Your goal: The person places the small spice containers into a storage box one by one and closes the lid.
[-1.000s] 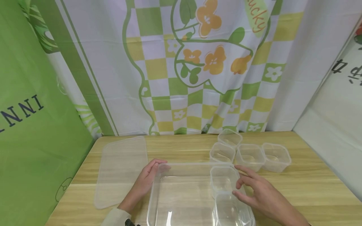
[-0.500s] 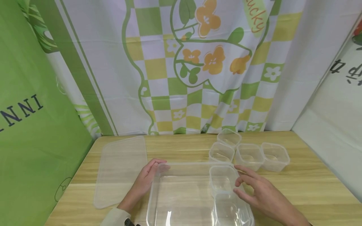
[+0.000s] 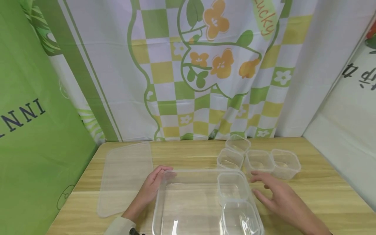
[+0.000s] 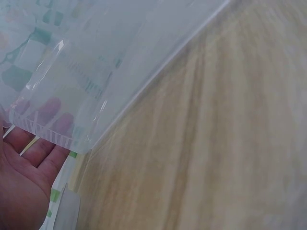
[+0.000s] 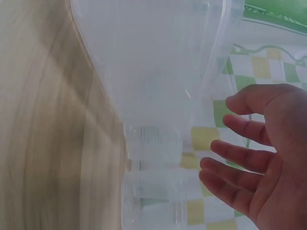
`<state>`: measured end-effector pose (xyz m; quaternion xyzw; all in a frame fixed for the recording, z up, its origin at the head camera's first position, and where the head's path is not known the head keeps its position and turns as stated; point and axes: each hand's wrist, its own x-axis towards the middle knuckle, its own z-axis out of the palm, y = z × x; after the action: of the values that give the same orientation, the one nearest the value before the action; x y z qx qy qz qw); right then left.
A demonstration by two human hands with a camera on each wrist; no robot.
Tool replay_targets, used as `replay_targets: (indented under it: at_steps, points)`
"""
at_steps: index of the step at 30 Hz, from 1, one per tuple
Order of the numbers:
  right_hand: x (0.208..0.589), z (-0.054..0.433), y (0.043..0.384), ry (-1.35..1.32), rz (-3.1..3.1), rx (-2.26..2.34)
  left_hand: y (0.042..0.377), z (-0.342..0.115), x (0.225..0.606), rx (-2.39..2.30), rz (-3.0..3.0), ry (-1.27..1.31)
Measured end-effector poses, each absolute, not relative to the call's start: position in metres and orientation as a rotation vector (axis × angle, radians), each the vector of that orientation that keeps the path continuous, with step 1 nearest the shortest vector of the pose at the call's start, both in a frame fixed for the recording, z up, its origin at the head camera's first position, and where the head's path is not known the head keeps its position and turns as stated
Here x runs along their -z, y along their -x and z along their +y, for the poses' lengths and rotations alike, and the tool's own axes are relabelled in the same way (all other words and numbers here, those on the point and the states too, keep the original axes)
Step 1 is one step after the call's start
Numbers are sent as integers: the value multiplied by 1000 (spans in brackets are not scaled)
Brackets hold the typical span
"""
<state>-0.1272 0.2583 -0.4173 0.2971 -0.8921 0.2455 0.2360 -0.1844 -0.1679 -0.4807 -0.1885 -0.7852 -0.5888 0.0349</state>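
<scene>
A large clear plastic box (image 3: 191,202) sits on the table in front of me, cut off by the bottom of the head view. Two small clear cups stand inside along its right wall: a far cup (image 3: 233,187) and a near cup (image 3: 239,217). My left hand (image 3: 152,184) holds the box's far left corner. In the left wrist view the fingertips (image 4: 62,122) show through the plastic. My right hand (image 3: 279,197) hovers just right of the box with fingers spread and nothing in them, its fingertips near one of the loose cups (image 3: 259,160).
Other cups stand behind the box: one at far right (image 3: 286,164), one at the box's back rim (image 3: 230,158) and one tilted against the curtain (image 3: 238,143). A flat clear lid (image 3: 124,179) lies on the wooden table (image 3: 182,155) at left. A patterned curtain (image 3: 205,111) closes the back.
My right hand has moved off the cups in the box, to the right and away from the rim. My left hand, the box and the loose cups have stayed put.
</scene>
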Motion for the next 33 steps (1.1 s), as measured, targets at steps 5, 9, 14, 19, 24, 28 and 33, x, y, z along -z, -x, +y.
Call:
replay_targets:
  at_steps: [5, 9, 14, 19, 24, 28, 33]
  points:
    - [416, 268, 130, -786, -2418, -625, 184, -169, 481, 1815, -2419, 606]
    - [414, 277, 133, -744, -2394, -644, 184, -170, 482, 1822, -2420, 614]
    - [410, 288, 139, -683, -2403, -693, 184, -170, 481, 1822, -2422, 611]
    - [409, 299, 145, -655, -2411, -711, 183, -170, 481, 1818, -2425, 605]
    - [411, 309, 156, -658, -2387, -731, 184, -170, 482, 1803, -2427, 596]
    - [415, 318, 163, -637, -2380, -735, 184, -170, 483, 1785, -2428, 589]
    - [421, 329, 172, -612, -2379, -737, 185, -169, 482, 1772, -2427, 575]
